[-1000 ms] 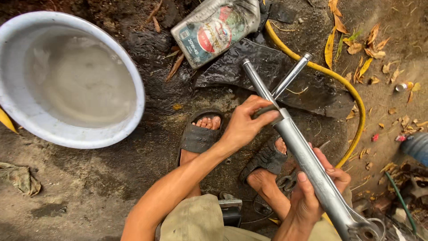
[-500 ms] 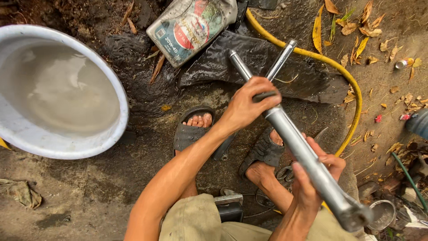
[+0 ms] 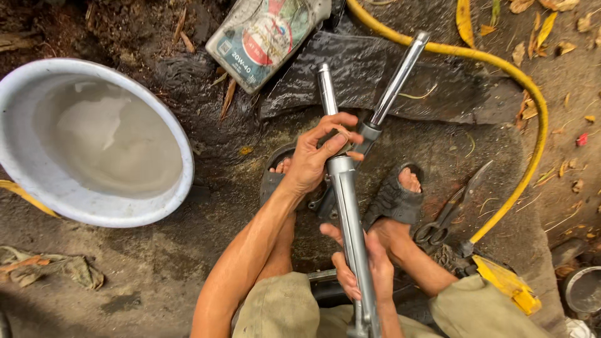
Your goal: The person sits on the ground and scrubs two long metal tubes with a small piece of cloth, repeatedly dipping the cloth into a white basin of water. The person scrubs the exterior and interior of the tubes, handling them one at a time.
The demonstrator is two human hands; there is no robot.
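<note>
I count two silver fork tubes, one white basin, one oil bottle, one yellow hose, one pair of pliers, and my two sandals.

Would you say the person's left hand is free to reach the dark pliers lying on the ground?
Probably not right now: the left hand grips the silver metal fork tube, and the dark pliers lie beyond the right foot.

1. The left hand reaches forward on a nearly straight bare arm, fingers curled closed in a grip, thumb underneath.
2. The right hand sits low, close to the body, fingers wrapped shut, wrist bent upward.
3. Both knees are bent outward, feet in sandals.
</note>
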